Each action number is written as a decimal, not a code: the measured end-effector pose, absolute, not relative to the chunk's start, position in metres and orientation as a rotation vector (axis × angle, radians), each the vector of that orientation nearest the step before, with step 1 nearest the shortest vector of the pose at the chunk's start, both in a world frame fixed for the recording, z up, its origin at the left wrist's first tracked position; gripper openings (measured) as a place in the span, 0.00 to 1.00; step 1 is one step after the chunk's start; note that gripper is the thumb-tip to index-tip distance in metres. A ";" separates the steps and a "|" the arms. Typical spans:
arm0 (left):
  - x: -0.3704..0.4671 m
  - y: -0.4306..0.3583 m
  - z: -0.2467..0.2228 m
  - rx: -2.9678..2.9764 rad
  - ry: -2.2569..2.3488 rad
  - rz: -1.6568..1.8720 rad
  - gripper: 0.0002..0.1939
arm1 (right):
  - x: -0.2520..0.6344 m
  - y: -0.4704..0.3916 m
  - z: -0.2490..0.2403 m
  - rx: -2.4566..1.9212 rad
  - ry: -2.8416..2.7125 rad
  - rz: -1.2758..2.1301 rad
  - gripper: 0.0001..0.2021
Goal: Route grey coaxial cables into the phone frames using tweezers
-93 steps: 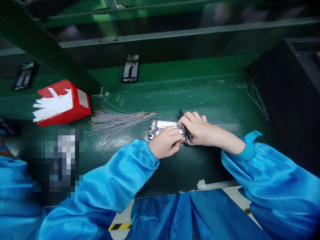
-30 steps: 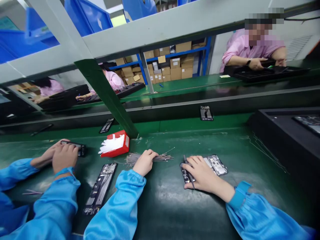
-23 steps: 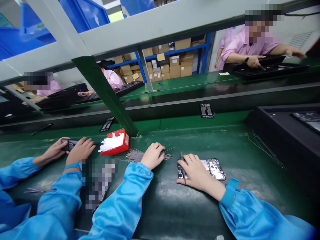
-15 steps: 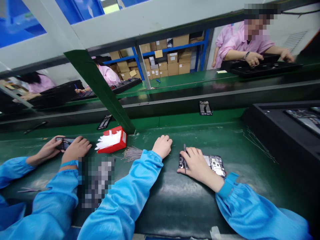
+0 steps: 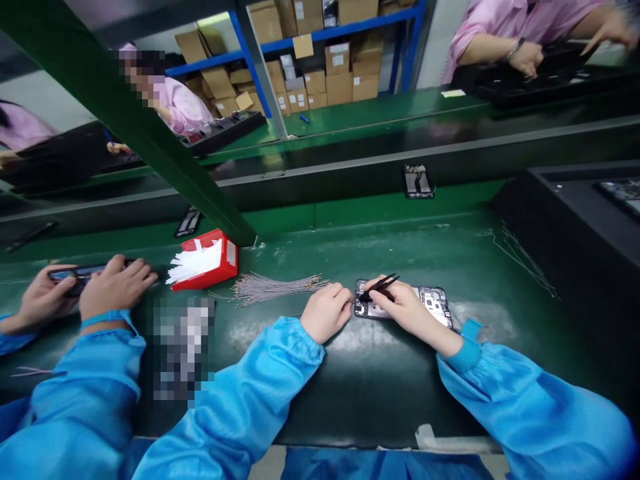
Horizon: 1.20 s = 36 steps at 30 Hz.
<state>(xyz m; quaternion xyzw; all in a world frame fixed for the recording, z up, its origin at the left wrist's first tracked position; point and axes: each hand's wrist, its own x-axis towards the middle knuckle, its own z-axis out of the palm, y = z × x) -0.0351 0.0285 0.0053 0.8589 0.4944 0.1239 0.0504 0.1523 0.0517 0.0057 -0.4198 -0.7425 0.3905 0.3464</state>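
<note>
An opened smartphone [image 5: 434, 301] with bare circuit parts lies flat on the green bench. My right hand [image 5: 403, 303] is over it, closed on black tweezers [image 5: 384, 285] whose closed end points at the phone's left end. By the phone's left edge rests my left hand [image 5: 327, 312], its fingers curled together; whatever they pinch is hidden. Just behind that hand lies a bundle of thin grey cables [image 5: 275, 287], partly reaching up to the fingers.
A red bin [image 5: 233, 260] of white strips stands left of the cables. A co-worker's hands [image 5: 107, 293] hold another phone further left. A black foam tray [image 5: 565, 220] fills the right side. Another opened phone [image 5: 419, 181] lies at the back. Loose wires [image 5: 523, 260] lie near the tray.
My right hand has shifted the tweezers from upright across the palm to slanting between the fingers, tips at the phone. My left hand has come down closer to the phone. The view has tilted down.
</note>
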 end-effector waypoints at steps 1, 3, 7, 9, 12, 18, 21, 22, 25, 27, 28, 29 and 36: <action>-0.036 0.029 0.005 2.609 1.500 0.394 0.06 | 0.152 0.052 0.006 -1.101 -1.936 1.010 0.09; -0.036 0.029 0.005 2.600 1.487 0.429 0.07 | 0.152 0.052 0.007 -1.118 -1.963 0.990 0.09; -0.037 0.028 0.005 2.582 1.477 0.461 0.07 | 0.152 0.049 0.011 -1.109 -2.011 0.889 0.08; -0.037 0.028 0.005 2.573 1.476 0.459 0.07 | 0.152 0.048 0.013 -1.102 -2.038 0.841 0.08; -0.037 0.028 0.006 2.575 1.469 0.451 0.08 | 0.151 0.047 0.014 -1.111 -2.071 0.830 0.08; -0.037 0.028 0.005 2.592 1.466 0.459 0.08 | 0.152 0.050 0.004 -1.174 -1.790 1.116 0.06; -0.038 0.028 0.004 2.607 1.454 0.461 0.08 | 0.152 0.051 0.002 -1.191 -1.744 1.147 0.06; -0.038 0.028 0.004 2.610 1.454 0.462 0.08 | 0.152 0.052 0.002 -1.198 -1.749 1.125 0.06; -0.037 0.028 0.005 2.619 1.459 0.455 0.09 | 0.150 0.052 0.006 -1.201 -1.760 1.087 0.05; -0.037 0.028 0.006 2.620 1.465 0.454 0.09 | 0.149 0.051 0.009 -1.207 -1.766 1.078 0.05; -0.037 0.028 0.006 2.617 1.469 0.458 0.09 | 0.149 0.051 0.010 -1.209 -1.770 1.073 0.05; -0.037 0.028 0.007 2.614 1.471 0.462 0.09 | 0.149 0.051 0.010 -1.210 -1.774 1.068 0.06; -0.037 0.028 0.007 2.622 1.465 0.496 0.09 | 0.150 0.052 0.002 -1.213 -1.792 1.131 0.09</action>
